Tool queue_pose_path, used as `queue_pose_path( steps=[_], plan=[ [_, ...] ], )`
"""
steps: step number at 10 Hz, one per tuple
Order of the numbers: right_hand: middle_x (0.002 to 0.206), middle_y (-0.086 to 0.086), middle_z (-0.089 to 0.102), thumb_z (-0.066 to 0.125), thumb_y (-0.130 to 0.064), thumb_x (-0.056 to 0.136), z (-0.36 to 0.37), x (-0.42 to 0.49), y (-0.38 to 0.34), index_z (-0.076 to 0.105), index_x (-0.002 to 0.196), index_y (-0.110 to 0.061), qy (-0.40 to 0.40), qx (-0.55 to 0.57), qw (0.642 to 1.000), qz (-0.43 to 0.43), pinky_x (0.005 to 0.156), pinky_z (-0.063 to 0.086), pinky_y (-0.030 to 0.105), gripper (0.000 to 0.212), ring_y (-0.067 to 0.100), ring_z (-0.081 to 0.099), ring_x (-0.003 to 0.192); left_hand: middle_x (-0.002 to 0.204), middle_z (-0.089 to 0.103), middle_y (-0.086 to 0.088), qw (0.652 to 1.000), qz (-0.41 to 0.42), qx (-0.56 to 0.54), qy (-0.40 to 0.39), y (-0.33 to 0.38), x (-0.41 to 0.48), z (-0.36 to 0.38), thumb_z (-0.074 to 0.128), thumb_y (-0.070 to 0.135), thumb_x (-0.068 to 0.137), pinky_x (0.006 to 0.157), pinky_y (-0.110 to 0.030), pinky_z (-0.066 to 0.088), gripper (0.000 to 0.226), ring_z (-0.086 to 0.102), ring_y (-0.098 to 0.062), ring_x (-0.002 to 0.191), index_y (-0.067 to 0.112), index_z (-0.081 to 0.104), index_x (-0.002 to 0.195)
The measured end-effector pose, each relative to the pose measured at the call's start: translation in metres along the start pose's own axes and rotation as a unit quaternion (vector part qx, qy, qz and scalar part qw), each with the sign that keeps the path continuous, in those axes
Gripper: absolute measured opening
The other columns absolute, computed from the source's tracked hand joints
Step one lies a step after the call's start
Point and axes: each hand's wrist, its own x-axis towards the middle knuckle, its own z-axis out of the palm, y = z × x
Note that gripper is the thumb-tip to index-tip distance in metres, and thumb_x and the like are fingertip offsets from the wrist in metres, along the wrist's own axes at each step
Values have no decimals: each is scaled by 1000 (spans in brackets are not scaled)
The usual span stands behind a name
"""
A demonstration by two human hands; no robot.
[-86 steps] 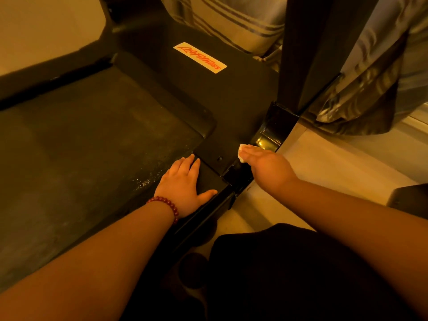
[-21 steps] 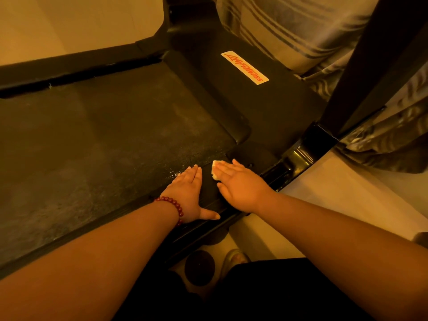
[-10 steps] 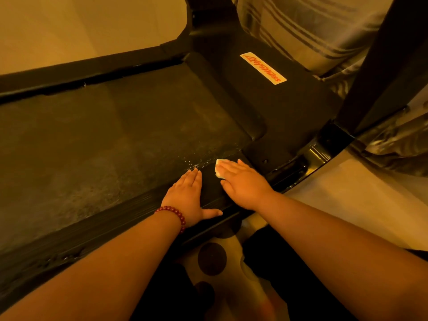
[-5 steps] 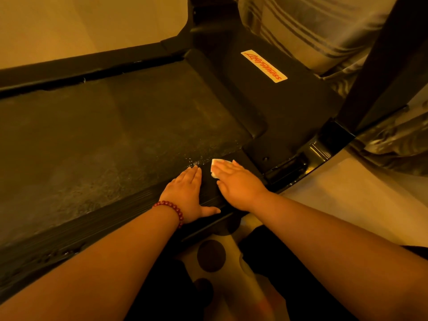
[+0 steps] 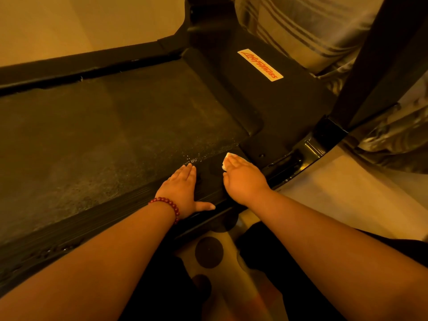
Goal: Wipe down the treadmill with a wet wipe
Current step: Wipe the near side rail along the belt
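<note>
My left hand [image 5: 183,188] lies flat on the near side rail of the black treadmill [image 5: 104,135], fingers straight and together, thumb out over the rail's edge, with a red bead bracelet [image 5: 169,205] at the wrist. Just to its right, not touching it, my right hand [image 5: 243,179] presses the small white wet wipe [image 5: 228,158] onto the same rail with straight fingers. Only the wipe's corner shows past the fingertips. A cream label with red script [image 5: 260,65] sits on the front cover, and a striped grey curtain [image 5: 301,26] hangs behind.
</note>
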Motion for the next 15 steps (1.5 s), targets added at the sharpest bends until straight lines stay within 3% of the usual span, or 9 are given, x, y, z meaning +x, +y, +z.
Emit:
queue_pose_path(
  steps=[1, 4, 6, 8, 9, 11, 13, 14, 15],
  plan=[
    [158, 5, 25, 30, -23, 104, 0, 3, -3, 26, 150, -10, -12, -1, 1000, -17, 118, 23, 34, 48, 18, 17, 146, 161, -4, -3, 1000, 0, 0, 2, 1, -1, -1, 56, 78, 69, 117, -37, 11, 122, -1, -20, 147, 14, -4, 153],
    [162, 4, 1, 48, -3, 97, -8, 1, -3, 4, 154, -13, -135, -18, 991, -15, 120, 11, 33, 73, 17, 4, 149, 161, -3, -2, 1000, -1, -7, -4, 0, 2, -1, 58, 78, 68, 117, -37, 12, 122, 0, -20, 147, 15, -4, 153],
    [160, 1, 15, 42, -5, 99, -5, -18, -9, 21, 152, -16, -89, -6, 995, -47, 116, 18, 30, 59, 19, 16, 147, 161, -5, -3, 1000, -1, 0, -5, 0, 0, -2, 56, 78, 69, 117, -37, 11, 122, -1, -20, 147, 14, -5, 152],
    [162, 0, 11, 37, 0, 98, 9, -29, 17, 22, 152, -19, -11, 38, 998, 44, 118, 16, 29, 59, 13, 10, 148, 160, -7, -3, 1000, 0, 16, -8, 1, -2, -1, 52, 80, 70, 118, -38, 10, 121, -3, -20, 147, 13, -6, 152],
    [162, -2, 9, 44, -2, 96, 13, -34, 3, 18, 153, -21, -49, 21, 998, -21, 118, 21, 32, 65, 13, 12, 148, 160, -8, -3, 1000, -3, 13, -13, 1, -1, -1, 53, 80, 69, 118, -38, 10, 122, -4, -19, 147, 13, -6, 152],
    [158, -3, 26, 37, -6, 99, 11, -39, 20, 36, 147, -23, 69, 73, 989, 112, 109, 32, 33, 52, 20, 33, 140, 160, -8, -4, 1000, 0, 14, -9, 2, -2, -1, 52, 79, 69, 118, -38, 10, 121, -4, -20, 147, 12, -6, 152],
    [160, -3, 19, 47, -7, 96, 28, -53, -7, 21, 152, -27, 21, 48, 998, 32, 111, 34, 34, 65, 18, 27, 143, 160, -8, -3, 1000, -3, 12, -9, 1, -1, 0, 54, 79, 69, 118, -40, 11, 122, -4, -19, 147, 13, -6, 152],
    [157, 0, 27, 40, -6, 99, 25, -37, 19, 30, 149, -21, 36, 70, 989, 124, 109, 29, 29, 53, 19, 31, 141, 160, -7, -4, 1000, 1, 13, -4, 2, -3, 0, 55, 78, 70, 117, -39, 12, 121, -3, -20, 147, 12, -5, 152],
    [157, 3, 23, 42, -6, 99, 16, -35, 9, 26, 150, -15, -24, 50, 994, 94, 112, 24, 29, 54, 21, 24, 145, 161, -6, -4, 1000, 2, 10, -1, 2, -2, -1, 55, 78, 69, 117, -38, 10, 121, -3, -20, 147, 12, -4, 152]
  ],
)
